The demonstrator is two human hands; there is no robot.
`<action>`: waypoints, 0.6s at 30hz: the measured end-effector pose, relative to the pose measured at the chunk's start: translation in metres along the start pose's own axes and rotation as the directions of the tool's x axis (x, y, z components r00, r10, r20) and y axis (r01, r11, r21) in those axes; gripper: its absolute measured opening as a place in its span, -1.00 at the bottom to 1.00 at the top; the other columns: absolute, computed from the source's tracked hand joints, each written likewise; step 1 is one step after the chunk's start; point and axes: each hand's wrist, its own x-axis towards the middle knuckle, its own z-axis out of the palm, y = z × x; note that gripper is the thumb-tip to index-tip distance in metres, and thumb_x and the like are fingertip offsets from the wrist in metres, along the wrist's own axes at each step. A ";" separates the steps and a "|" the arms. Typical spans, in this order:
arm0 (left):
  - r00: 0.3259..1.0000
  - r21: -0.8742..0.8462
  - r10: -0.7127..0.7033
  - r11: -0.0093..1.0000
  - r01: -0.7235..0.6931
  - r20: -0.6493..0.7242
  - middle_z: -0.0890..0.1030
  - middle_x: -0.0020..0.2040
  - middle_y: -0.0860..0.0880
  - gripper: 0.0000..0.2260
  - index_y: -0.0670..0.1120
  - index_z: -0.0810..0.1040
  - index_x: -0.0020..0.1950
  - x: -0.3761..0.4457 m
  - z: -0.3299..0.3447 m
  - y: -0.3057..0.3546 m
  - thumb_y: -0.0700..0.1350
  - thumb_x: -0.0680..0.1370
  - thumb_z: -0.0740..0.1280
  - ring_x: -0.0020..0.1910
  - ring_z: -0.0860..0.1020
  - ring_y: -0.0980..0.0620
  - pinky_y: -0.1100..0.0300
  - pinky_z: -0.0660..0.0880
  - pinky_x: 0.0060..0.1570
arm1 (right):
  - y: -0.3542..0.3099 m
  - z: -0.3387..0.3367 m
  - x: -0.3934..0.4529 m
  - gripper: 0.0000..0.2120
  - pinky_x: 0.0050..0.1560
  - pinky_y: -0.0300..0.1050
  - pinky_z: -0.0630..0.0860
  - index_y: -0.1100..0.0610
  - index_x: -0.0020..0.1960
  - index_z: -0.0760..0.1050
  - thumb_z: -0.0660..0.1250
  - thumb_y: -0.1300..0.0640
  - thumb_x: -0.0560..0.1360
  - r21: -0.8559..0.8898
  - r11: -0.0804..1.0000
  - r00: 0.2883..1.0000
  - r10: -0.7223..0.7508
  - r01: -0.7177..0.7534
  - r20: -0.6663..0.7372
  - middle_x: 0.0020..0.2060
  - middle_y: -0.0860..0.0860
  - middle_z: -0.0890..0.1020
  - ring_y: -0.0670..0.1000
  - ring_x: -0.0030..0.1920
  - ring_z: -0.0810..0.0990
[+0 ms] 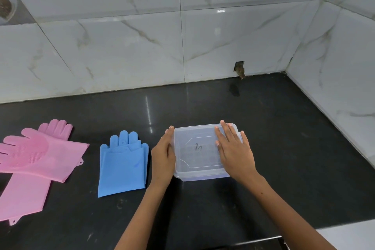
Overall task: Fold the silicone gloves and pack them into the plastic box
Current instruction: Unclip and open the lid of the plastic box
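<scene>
While both hands rested on the plastic box [199, 152], nothing had yet gone inside it, and its clear lid [197, 144] was on. The left hand [163, 157] lay flat against the box's left side, fingers straight and not curled round anything. The right hand [233, 149] lay palm down across the right part of the lid, fingers spread, pressing rather than gripping. The box stood on the dark table [284, 148] between the two hands, its long axis running from one hand to the other.

Just beside the left hand, on its outer side, lay the blue gloves [123, 165], apparently a pair stacked one on the other. Their fingers pointed away from the person toward the tiled wall [121, 46], cuffs toward the near edge, the long axis running front to back. Farther out from the left hand, well apart from the box, the pink gloves [34, 158] lay crossed, one over the other: the upper one with its fingers toward the left edge of view, the lower one with its fingers toward the wall.

The risks seemed plain. A snug lid might release suddenly and send the light box sliding on the glossy table. Springy silicone would likely unfold unless held down, and two pairs might bulge and keep the lid from closing.
</scene>
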 end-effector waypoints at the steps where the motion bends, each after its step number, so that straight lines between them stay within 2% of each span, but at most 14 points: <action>1: 1.000 0.016 0.016 1.000 -0.016 -0.019 0.62 -0.11 0.25 -0.67 0.40 0.47 0.04 0.001 -0.001 -0.003 -0.11 0.61 0.23 -0.06 0.59 0.31 0.49 0.50 0.00 | -0.001 0.000 0.000 -0.50 0.50 0.08 -0.10 0.01 0.53 -0.10 -0.15 -0.06 0.63 0.009 1.000 1.000 -0.002 0.002 -0.003 0.55 0.01 -0.08 0.07 0.54 -0.11; 3: 0.999 0.038 -0.016 0.999 0.018 -0.049 0.60 0.00 0.26 -0.64 0.33 0.45 0.17 0.003 -0.004 -0.015 -0.17 0.61 0.22 -0.07 0.56 0.35 0.60 0.42 -0.07 | -0.001 -0.001 -0.001 -0.51 0.50 0.10 -0.09 0.02 0.53 -0.07 -0.13 -0.05 0.63 0.024 1.000 1.000 -0.005 0.005 -0.016 0.55 0.01 -0.06 0.07 0.54 -0.09; 5: 0.988 0.085 -0.126 0.987 0.133 -0.086 0.63 0.07 0.03 -0.64 0.05 0.46 0.34 0.000 -0.010 -0.035 -0.27 0.61 0.17 -0.13 0.53 0.24 0.52 0.42 -0.09 | 0.001 -0.001 -0.002 -0.51 0.50 0.10 -0.08 0.02 0.53 -0.06 -0.12 -0.06 0.63 0.017 1.000 1.000 -0.009 0.009 -0.016 0.55 0.01 -0.05 0.08 0.54 -0.09; 6: 0.984 0.123 -0.128 0.982 0.143 -0.120 0.63 0.03 -0.04 -0.62 0.00 0.43 0.38 -0.005 -0.013 -0.043 -0.29 0.61 0.16 -0.19 0.51 0.21 0.49 0.41 -0.12 | 0.001 -0.001 -0.003 -0.50 0.50 0.10 -0.08 0.02 0.53 -0.06 -0.12 -0.07 0.63 0.007 1.000 1.000 -0.014 0.014 -0.018 0.55 0.01 -0.05 0.08 0.54 -0.08; 7: 0.986 0.129 -0.085 0.986 0.104 -0.141 0.62 0.06 -0.06 -0.62 0.03 0.40 0.40 -0.008 -0.017 -0.048 -0.26 0.62 0.16 -0.18 0.51 0.21 0.49 0.40 -0.09 | 0.002 -0.001 -0.003 -0.50 0.50 0.11 -0.09 0.02 0.53 -0.06 -0.13 -0.08 0.62 -0.006 1.000 1.000 -0.018 0.018 -0.023 0.55 0.01 -0.05 0.08 0.54 -0.08; 8: 0.993 0.097 -0.035 0.994 0.046 -0.117 0.59 0.19 0.02 -0.62 0.11 0.34 0.43 -0.010 -0.022 -0.051 -0.15 0.63 0.18 -0.02 0.52 0.29 0.47 0.37 0.06 | 0.001 -0.001 -0.003 -0.50 0.49 0.12 -0.09 0.02 0.53 -0.04 -0.14 -0.09 0.62 -0.009 1.000 0.999 -0.020 0.020 -0.034 0.54 0.02 -0.04 0.08 0.53 -0.06; 9: 0.999 0.055 -0.004 0.998 0.007 -0.041 0.45 0.36 0.18 -0.59 0.22 0.25 0.45 -0.008 -0.027 -0.051 0.03 0.61 0.19 0.21 0.41 0.39 0.41 0.27 0.25 | -0.001 -0.002 -0.003 -0.49 0.49 0.13 -0.10 0.02 0.52 -0.01 -0.14 -0.11 0.61 0.002 1.000 0.999 -0.023 0.023 -0.046 0.54 0.02 -0.02 0.08 0.53 -0.05; 10: 0.997 0.018 0.010 1.000 -0.012 0.079 0.27 0.44 0.32 -0.47 0.30 0.13 0.47 -0.004 -0.031 -0.050 0.21 0.53 0.23 0.35 0.23 0.46 0.35 0.14 0.34 | -0.002 -0.004 -0.002 -0.46 0.49 0.15 -0.12 0.02 0.52 0.02 -0.13 -0.16 0.59 0.030 0.999 0.998 -0.034 0.036 -0.058 0.54 0.03 -0.01 0.08 0.53 -0.04; 11: 0.976 -0.008 0.019 1.000 -0.018 0.219 0.12 0.47 0.39 -0.29 0.34 0.01 0.47 0.002 -0.035 -0.048 0.33 0.42 0.29 0.40 0.10 0.47 0.34 0.07 0.35 | -0.002 -0.005 -0.002 -0.41 0.48 0.17 -0.16 0.01 0.52 0.03 -0.13 -0.23 0.56 0.068 0.996 0.997 -0.057 0.061 -0.060 0.54 0.02 -0.02 0.07 0.53 -0.07; 12: 0.941 -0.001 0.022 1.000 -0.023 0.338 0.03 0.49 0.39 -0.10 0.35 -0.09 0.47 0.009 -0.039 -0.046 0.37 0.29 0.38 0.43 0.04 0.46 0.34 0.05 0.34 | -0.002 -0.008 0.001 -0.33 0.47 0.17 -0.22 -0.01 0.52 0.02 -0.13 -0.32 0.51 0.114 0.988 0.994 -0.100 0.105 -0.043 0.55 0.01 -0.06 0.05 0.54 -0.13; 14: 0.859 0.050 0.022 0.997 -0.055 0.511 -0.05 0.52 0.33 0.17 0.33 -0.24 0.46 0.018 -0.041 -0.043 0.29 0.14 0.54 0.46 0.02 0.40 0.29 0.06 0.37 | 0.000 -0.013 0.007 -0.12 0.43 0.17 -0.33 -0.05 0.52 -0.06 -0.05 -0.50 0.36 0.190 0.954 0.969 -0.245 0.234 0.036 0.54 -0.01 -0.18 0.01 0.51 -0.30; 16: 0.787 0.061 0.033 0.994 -0.090 0.616 -0.01 0.53 0.25 0.26 0.30 -0.32 0.45 0.023 -0.037 -0.041 0.18 0.12 0.62 0.48 0.07 0.29 0.13 0.10 0.46 | 0.003 -0.016 0.012 0.06 0.42 0.19 -0.37 -0.09 0.52 -0.15 0.07 -0.60 0.20 0.207 0.919 0.925 -0.363 0.336 0.112 0.53 -0.03 -0.25 -0.01 0.49 -0.38; 18: 0.765 0.070 0.038 0.992 -0.108 0.643 0.06 0.52 0.17 0.31 0.28 -0.35 0.45 0.028 -0.033 -0.039 0.12 0.11 0.64 0.49 0.14 0.17 -0.10 0.16 0.47 | 0.006 -0.018 0.017 0.17 0.44 0.20 -0.37 -0.12 0.50 -0.19 0.14 -0.64 0.09 0.185 0.898 0.893 -0.426 0.398 0.145 0.53 -0.03 -0.24 0.00 0.50 -0.35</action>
